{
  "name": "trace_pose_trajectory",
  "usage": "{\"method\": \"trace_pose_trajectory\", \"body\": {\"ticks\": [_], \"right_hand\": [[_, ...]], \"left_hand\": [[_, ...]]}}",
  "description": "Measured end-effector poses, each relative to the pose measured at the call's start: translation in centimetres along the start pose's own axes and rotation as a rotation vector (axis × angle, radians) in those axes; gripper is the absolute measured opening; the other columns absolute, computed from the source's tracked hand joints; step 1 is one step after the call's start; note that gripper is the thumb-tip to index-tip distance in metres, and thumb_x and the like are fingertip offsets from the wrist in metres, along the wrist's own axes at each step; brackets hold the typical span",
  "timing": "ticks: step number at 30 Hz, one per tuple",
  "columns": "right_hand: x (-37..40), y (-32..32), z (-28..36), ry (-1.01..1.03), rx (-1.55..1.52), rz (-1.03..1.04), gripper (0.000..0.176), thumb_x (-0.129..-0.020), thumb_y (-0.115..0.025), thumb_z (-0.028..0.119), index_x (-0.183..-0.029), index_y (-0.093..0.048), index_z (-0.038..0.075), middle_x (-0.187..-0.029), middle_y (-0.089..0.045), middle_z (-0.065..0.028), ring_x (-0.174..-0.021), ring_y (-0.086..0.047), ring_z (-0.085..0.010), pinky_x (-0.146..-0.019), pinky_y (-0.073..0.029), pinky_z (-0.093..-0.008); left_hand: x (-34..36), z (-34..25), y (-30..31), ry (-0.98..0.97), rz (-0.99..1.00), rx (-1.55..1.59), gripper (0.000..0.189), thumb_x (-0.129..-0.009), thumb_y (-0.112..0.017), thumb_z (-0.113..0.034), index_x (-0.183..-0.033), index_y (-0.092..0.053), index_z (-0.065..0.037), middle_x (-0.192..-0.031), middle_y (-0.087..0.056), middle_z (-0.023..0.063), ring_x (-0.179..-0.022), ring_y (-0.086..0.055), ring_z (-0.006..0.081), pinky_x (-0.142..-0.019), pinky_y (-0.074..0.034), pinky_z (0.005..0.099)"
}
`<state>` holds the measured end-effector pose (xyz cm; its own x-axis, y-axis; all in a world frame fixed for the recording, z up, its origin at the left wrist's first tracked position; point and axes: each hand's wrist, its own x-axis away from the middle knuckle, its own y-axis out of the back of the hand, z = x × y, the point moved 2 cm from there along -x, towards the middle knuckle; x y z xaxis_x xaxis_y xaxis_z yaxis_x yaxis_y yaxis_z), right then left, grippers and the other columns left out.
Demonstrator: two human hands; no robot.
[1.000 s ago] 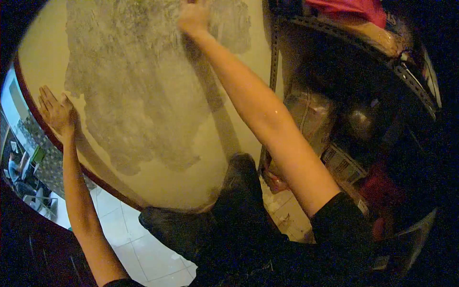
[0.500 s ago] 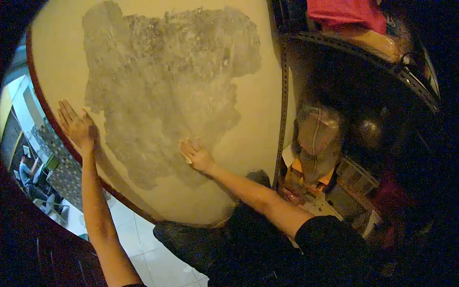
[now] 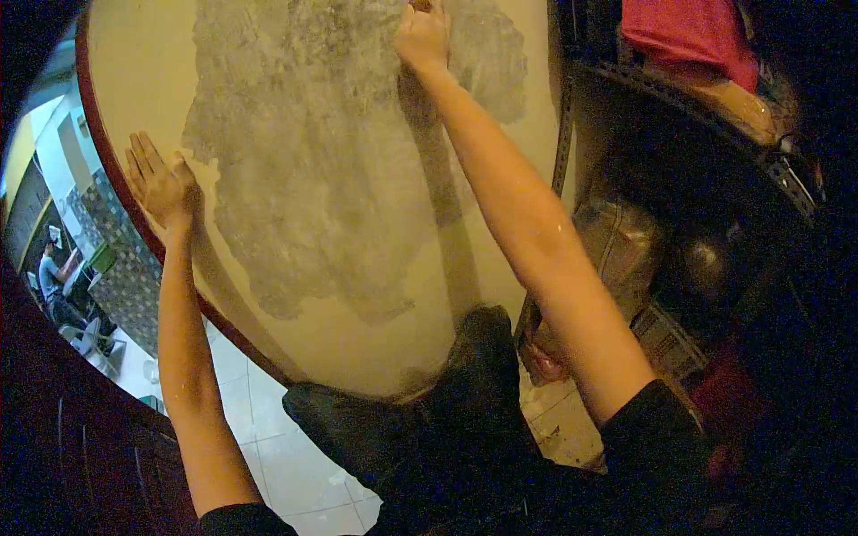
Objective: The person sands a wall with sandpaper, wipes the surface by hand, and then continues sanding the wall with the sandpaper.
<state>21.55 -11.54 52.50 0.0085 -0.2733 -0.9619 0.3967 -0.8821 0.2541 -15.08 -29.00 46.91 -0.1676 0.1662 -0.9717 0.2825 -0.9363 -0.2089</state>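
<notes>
My left hand [image 3: 164, 189] lies flat on the cream wall panel [image 3: 496, 259], near its dark red edge, with its fingers stretched out. A large rough grey patch [image 3: 313, 179] covers the middle of the panel. My right hand [image 3: 424, 37] is up at the top of the view, over the upper part of that patch, with the arm stretched out. Its fingers are curled, and the frame's top edge cuts them off. A small brownish bit shows at the fingers, too little to name.
A dark perforated metal shelf frame [image 3: 688, 103] stands at the right, with a red cloth [image 3: 684, 31] on top. Below it are a plastic-wrapped bundle [image 3: 617, 237] and a crate [image 3: 670, 344]. Through the opening at the left, a person [image 3: 55, 272] sits beyond the tiled floor [image 3: 299, 464].
My right hand has swept up and a little right, from the patch's lower part to its upper part. My left hand stays on the panel near the edge. The view has shifted slightly.
</notes>
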Motion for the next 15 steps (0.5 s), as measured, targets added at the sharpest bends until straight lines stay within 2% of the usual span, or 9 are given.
{"method": "trace_pose_trajectory", "body": {"ticks": [4,6,8,10,11,12,13,14,15], "right_hand": [[1.6,-2.8,0.5,0.227,0.052,-0.381,0.035,-0.093,-0.046,0.015,-0.123,-0.058,0.002,-0.132,-0.053,-0.0199,-0.128,-0.042,-0.0399,-0.107,-0.029,-0.0537],[8.1,-2.7,2.6,0.081,-0.512,-0.371,0.039,-0.093,-0.045,0.014,-0.130,-0.053,0.003,-0.137,-0.050,-0.0183,-0.130,-0.041,-0.0390,-0.110,-0.027,-0.0499],[17.3,-4.3,3.8,0.147,-0.539,-0.149,0.043,-0.095,-0.044,0.014,-0.136,-0.045,0.001,-0.144,-0.041,-0.0184,-0.132,-0.038,-0.0391,-0.112,-0.025,-0.0489],[29.1,-6.6,5.1,0.326,-0.098,0.132,0.052,-0.089,-0.046,0.012,-0.138,-0.040,-0.003,-0.142,-0.040,-0.0272,-0.125,-0.043,-0.0460,-0.106,-0.032,-0.0552],[35.1,-7.1,5.8,0.200,-0.205,0.500,0.055,-0.086,-0.047,0.015,-0.138,-0.040,-0.003,-0.142,-0.039,-0.0284,-0.123,-0.045,-0.0454,-0.102,-0.036,-0.0575],[40.1,-7.5,6.8,-0.035,-0.698,0.463,0.051,-0.097,-0.035,0.018,-0.146,-0.031,0.007,-0.151,-0.031,-0.0168,-0.134,-0.035,-0.0398,-0.113,-0.024,-0.0500],[46.3,-5.6,5.7,0.577,-0.225,0.542,0.048,-0.098,-0.035,0.021,-0.144,-0.036,0.006,-0.152,-0.031,-0.0131,-0.136,-0.035,-0.0342,-0.113,-0.023,-0.0489],[52.9,-7.4,6.1,0.515,-0.353,0.505,0.044,-0.089,-0.046,0.018,-0.132,-0.053,0.011,-0.145,-0.043,-0.0100,-0.129,-0.046,-0.0275,-0.112,-0.021,-0.0574],[56.4,-7.5,6.4,0.388,-0.492,0.415,0.042,-0.093,-0.043,0.020,-0.133,-0.052,0.010,-0.143,-0.046,-0.0130,-0.127,-0.048,-0.0298,-0.108,-0.030,-0.0520]], "left_hand": [[-0.2,-0.7,0.4,0.025,0.016,0.019,0.063,-0.090,-0.047,-0.031,-0.146,-0.033,-0.007,-0.153,-0.031,0.0074,-0.140,-0.029,0.0287,-0.115,-0.019,0.0434],[0.0,-0.3,-0.1,0.018,-0.006,0.036,0.063,-0.090,-0.047,-0.031,-0.147,-0.033,-0.008,-0.153,-0.031,0.0075,-0.140,-0.029,0.0287,-0.115,-0.019,0.0440],[0.2,0.2,-0.2,0.025,0.007,0.019,0.063,-0.090,-0.047,-0.032,-0.146,-0.033,-0.007,-0.153,-0.032,0.0078,-0.140,-0.029,0.0290,-0.115,-0.019,0.0444],[0.5,0.4,0.0,0.029,0.020,0.001,0.063,-0.090,-0.047,-0.032,-0.146,-0.033,-0.007,-0.153,-0.032,0.0082,-0.140,-0.029,0.0294,-0.115,-0.019,0.0448],[0.7,0.5,0.1,0.028,0.031,0.010,0.063,-0.090,-0.046,-0.033,-0.146,-0.033,-0.007,-0.153,-0.032,0.0085,-0.140,-0.029,0.0299,-0.115,-0.019,0.0453],[0.5,0.6,0.1,0.027,0.030,0.016,0.064,-0.091,-0.045,-0.033,-0.147,-0.032,-0.006,-0.153,-0.032,0.0087,-0.140,-0.028,0.0303,-0.115,-0.019,0.0457],[0.5,0.7,0.4,0.023,0.005,0.006,0.064,-0.091,-0.045,-0.033,-0.147,-0.032,-0.006,-0.153,-0.032,0.0087,-0.140,-0.028,0.0303,-0.115,-0.019,0.0457],[0.6,0.6,1.0,0.020,0.000,0.026,0.063,-0.091,-0.045,-0.033,-0.147,-0.032,-0.006,-0.153,-0.032,0.0093,-0.140,-0.028,0.0307,-0.114,-0.020,0.0459],[0.3,0.5,1.1,0.017,0.003,0.044,0.063,-0.091,-0.044,-0.032,-0.147,-0.032,-0.005,-0.153,-0.032,0.0098,-0.140,-0.028,0.0311,-0.114,-0.020,0.0461]]}}
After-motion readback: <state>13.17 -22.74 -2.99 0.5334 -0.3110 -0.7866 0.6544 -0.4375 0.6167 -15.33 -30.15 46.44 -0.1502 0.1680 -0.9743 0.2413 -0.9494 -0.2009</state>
